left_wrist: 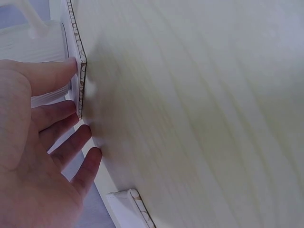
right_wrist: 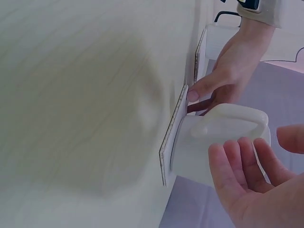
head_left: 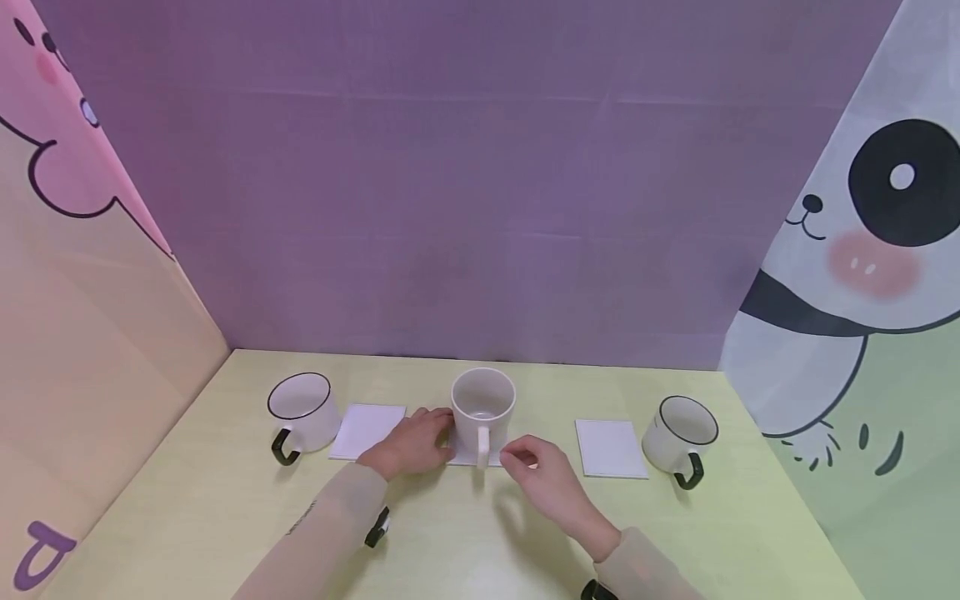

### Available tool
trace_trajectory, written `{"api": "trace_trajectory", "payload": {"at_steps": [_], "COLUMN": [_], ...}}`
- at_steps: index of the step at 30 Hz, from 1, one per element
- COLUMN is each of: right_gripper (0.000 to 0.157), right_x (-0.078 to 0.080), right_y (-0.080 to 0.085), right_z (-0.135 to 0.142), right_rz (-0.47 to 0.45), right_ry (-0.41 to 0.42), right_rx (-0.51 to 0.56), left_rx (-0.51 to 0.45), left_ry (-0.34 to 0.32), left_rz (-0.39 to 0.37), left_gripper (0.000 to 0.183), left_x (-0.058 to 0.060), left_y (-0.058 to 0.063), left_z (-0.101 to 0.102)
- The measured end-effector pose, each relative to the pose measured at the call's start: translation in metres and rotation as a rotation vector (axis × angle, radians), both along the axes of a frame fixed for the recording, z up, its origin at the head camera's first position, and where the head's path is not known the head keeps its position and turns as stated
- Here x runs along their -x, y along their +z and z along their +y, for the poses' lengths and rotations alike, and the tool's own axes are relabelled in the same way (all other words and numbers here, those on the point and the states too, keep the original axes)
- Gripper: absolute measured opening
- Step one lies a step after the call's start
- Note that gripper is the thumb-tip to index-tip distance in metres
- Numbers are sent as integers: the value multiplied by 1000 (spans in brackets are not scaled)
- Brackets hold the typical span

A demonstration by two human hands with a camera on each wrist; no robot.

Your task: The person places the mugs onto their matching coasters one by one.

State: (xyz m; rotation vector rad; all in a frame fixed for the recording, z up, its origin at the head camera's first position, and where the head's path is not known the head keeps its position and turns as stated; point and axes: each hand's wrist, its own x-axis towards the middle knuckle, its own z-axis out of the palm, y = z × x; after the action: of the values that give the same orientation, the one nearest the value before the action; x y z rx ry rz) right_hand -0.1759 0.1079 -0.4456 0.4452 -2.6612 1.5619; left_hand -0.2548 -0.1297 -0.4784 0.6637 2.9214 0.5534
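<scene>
A plain white mug [head_left: 483, 404] stands upright on a thin white square coaster [right_wrist: 172, 137] at the table's middle, its handle toward me. My left hand [head_left: 416, 443] is at the mug's left side. Its thumb and first fingertips touch the coaster's left edge, with the other fingers loosely bent beside it, as the left wrist view shows. Just right of the handle, my right hand [head_left: 547, 483] hovers with relaxed, slightly bent fingers and nothing between them. The right wrist view has this hand's fingers overlapping the mug's side.
A black-rimmed white mug [head_left: 303, 412] stands at the left, beside a white coaster [head_left: 367, 431]. On the right, another coaster [head_left: 611, 448] lies next to a second black-rimmed mug [head_left: 680, 437]. The purple backdrop [head_left: 480, 208] rises behind the table's far edge, with printed side panels.
</scene>
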Motion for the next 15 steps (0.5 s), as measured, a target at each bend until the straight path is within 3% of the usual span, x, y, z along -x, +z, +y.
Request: {"api": "trace_trajectory", "payload": {"at_steps": [15], "right_gripper": [14], "right_x": [-6], "right_y": [9], "right_z": [15], "right_rz": [21], "right_ry": [-25], "right_rx": [-34], "left_rx": [-9], "left_ry": [12], "left_rz": [-30], "left_gripper": [60], "left_x": [-1], "left_y": [3], "left_z": [1]}}
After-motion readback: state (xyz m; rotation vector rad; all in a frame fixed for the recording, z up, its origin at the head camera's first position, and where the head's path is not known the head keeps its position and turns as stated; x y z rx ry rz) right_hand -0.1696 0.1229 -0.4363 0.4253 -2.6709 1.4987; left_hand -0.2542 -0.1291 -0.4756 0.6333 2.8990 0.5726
